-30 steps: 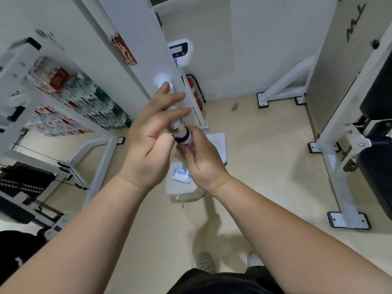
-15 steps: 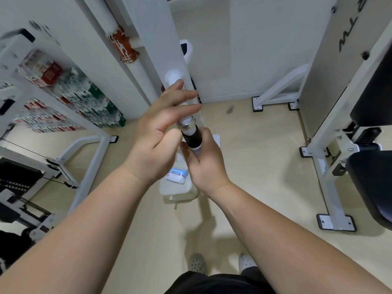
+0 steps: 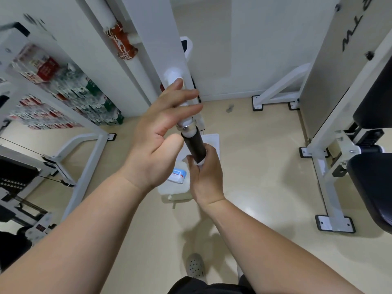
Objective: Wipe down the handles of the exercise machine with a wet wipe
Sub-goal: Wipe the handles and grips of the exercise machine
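Observation:
The machine's bar hangs in front of me with a white upper part [image 3: 174, 76], a chrome collar [image 3: 187, 125] and a black grip [image 3: 194, 146]. My right hand [image 3: 204, 177] is closed around the lower end of the black grip with a white wet wipe [image 3: 199, 163] pressed against it; only a little of the wipe shows. My left hand [image 3: 157, 134] rests against the white part above the collar, fingers extended and loosely laid over it, thumb apart.
A pack of wet wipes [image 3: 177, 176] lies on a white step [image 3: 176, 187] on the floor below my hands. White machine frames stand at left [image 3: 84, 145] and right [image 3: 326, 166], a black seat pad [image 3: 373, 187] at far right. My shoe [image 3: 195, 265] is below.
My right hand has slid down the black grip with the wipe, baring more of the grip. My left hand stays on the white part of the bar.

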Available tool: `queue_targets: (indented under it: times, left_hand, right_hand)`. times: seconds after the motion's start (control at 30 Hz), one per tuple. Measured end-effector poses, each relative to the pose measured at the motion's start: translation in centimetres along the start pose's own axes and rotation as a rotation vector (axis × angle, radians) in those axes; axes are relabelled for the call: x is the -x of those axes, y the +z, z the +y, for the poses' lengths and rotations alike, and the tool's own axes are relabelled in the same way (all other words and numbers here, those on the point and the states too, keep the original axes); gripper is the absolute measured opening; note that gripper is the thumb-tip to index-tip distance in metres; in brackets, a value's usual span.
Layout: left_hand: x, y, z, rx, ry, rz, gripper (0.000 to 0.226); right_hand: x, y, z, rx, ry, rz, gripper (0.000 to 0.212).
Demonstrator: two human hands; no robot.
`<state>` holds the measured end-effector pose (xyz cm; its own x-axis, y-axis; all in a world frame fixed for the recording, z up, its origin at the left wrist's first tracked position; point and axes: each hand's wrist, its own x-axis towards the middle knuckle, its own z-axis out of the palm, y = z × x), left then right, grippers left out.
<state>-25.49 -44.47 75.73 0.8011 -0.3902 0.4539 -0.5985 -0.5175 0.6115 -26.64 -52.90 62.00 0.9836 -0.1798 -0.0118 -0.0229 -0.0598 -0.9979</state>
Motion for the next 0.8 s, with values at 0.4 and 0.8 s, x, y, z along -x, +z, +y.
queue_targets:
  times: [0.4,0.8]
  left_hand:
    - [0.3,-0.2,0.1,-0.059,0.018,-0.003,0.056]
    - [0.6,-1.9,-0.7,-0.033,0.019,-0.079,0.055]
  right_hand:
    - [3.0,2.0,0.4,0.169,-0.38,0.03,0.076]
    - [2.9,2.3,0.8,0.144,-0.372,-0.094,0.081]
